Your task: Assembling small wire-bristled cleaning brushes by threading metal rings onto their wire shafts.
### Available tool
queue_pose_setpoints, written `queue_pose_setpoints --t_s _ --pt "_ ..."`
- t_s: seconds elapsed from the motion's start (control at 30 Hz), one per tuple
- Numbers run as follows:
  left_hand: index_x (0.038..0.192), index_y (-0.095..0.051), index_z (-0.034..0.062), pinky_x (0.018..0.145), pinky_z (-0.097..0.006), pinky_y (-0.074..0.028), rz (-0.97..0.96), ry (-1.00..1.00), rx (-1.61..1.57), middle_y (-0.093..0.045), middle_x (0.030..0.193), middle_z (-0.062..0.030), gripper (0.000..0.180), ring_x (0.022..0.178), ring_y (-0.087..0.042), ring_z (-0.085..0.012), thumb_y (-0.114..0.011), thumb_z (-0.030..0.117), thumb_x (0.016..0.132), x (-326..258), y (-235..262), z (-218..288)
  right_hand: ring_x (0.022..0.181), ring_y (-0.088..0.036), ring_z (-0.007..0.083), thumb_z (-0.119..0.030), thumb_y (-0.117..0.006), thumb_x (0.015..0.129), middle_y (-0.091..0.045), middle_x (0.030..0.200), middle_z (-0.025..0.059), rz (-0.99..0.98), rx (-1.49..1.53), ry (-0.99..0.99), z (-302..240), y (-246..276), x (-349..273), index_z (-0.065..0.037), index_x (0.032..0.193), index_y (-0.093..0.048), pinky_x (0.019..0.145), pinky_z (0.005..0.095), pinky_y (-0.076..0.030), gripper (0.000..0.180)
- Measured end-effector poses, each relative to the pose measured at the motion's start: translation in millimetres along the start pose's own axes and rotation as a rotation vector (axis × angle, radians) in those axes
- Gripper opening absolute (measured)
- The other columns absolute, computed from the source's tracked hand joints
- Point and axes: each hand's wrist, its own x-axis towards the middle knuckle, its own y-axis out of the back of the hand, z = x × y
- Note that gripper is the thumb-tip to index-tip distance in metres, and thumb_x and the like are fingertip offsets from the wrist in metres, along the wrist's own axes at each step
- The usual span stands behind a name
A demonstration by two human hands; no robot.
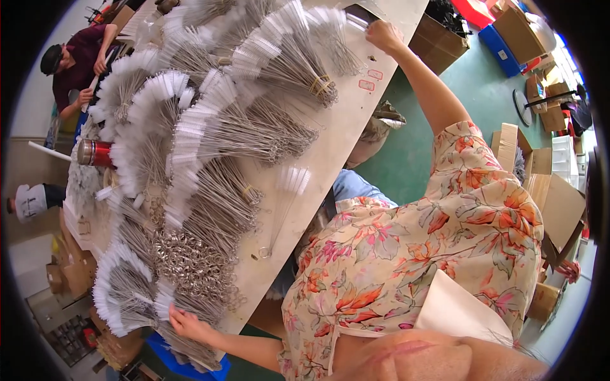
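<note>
At the left end of the bench (349, 120), gently handle the brushes (164, 301) to spare bristles (163, 292), with left fingers (175, 317) touching them, right fingers (379, 30) curled at the near edge, and neither grip possible to tell.

The right hand's (384, 38) curled fingers conceal whether they grip anything, the dark object (362, 11) just beside it shows too little to name, and the red-framed marks (370, 80) near it are too small to read. At the left hand (190, 327), the fingertips overlap the white-bristled brushes (127, 292) so closely that a pinch cannot be told from a light touch, and the blue bin (166, 360) below is mostly covered and cut off at the lower edge. Nearer the left hand than the right, tangled metal loops (190, 257) hide one another.
</note>
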Motion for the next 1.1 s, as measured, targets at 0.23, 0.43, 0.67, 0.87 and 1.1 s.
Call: queue_pose_setpoints --t_s 0.23,0.43,0.67,0.87,1.1 --pt "0.101 -0.058 -0.0042 0.042 -0.019 -0.025 -0.306 0.069 -0.623 -0.042 0.07 0.0024 0.025 0.053 -0.033 -0.0044 -0.052 0.018 0.091 -23.3 -49.1 14.7 0.067 -0.057 0.0176 -0.034 -0.052 0.084 -0.059 0.071 0.0061 -0.069 0.287 -0.04 -19.3 23.9 -25.9 -0.007 0.082 -0.062 0.063 0.0334 -0.047 0.029" --pt "0.11 -0.057 -0.0071 0.04 -0.018 -0.021 -0.786 -0.075 -0.492 -0.044 0.067 0.0034 0.027 0.047 -0.027 -0.0013 -0.048 0.011 0.092 -91.6 -112.9 75.0 0.091 -0.054 0.0164 -0.022 -0.043 0.096 -0.054 0.098 0.0073 -0.638 1.68 0.414 -180.0 79.3 -165.4 -0.004 0.1 -0.053 0.08 0.0345 -0.05 0.022" --pt "0.099 -0.057 0.0 0.051 -0.021 -0.043 -0.536 -0.78 -0.331 -0.054 0.081 -0.0071 0.015 0.06 -0.055 -0.0106 -0.055 -0.001 0.085 -114.3 -174.2 88.0 0.11 -0.048 0.0174 -0.02 -0.05 0.093 -0.054 0.109 0.0086 -0.99 1.516 0.656 -299.2 80.2 -300.8 -0.003 0.114 -0.052 0.092 0.0334 -0.042 0.028" --pt "0.105 -0.048 0.0009 0.068 -0.027 -0.053 -0.244 -0.996 -0.29 -0.047 0.106 -0.0146 0.02 0.093 -0.056 -0.0203 -0.054 -0.001 0.086 -110.3 -135.5 70.4 0.103 -0.053 0.0156 -0.026 -0.057 0.089 -0.061 0.103 0.0078 -0.697 1.268 0.732 -295.5 52.2 -290.1 -0.005 0.101 -0.064 0.087 0.0312 -0.045 0.025" --pt "0.105 -0.062 0.0063 0.084 -0.034 -0.043 -0.355 -1.27 -0.053 -0.045 0.116 -0.0135 0.035 0.104 -0.048 -0.0247 -0.069 0.001 0.071 -107.2 -128.7 44.2 0.061 -0.05 0.007 -0.02 -0.047 0.094 -0.058 0.077 -0.001 -1.47 2.115 -0.309 -313.4 30.0 -310.1 -0.003 0.099 -0.058 0.059 0.023 -0.046 0.02"
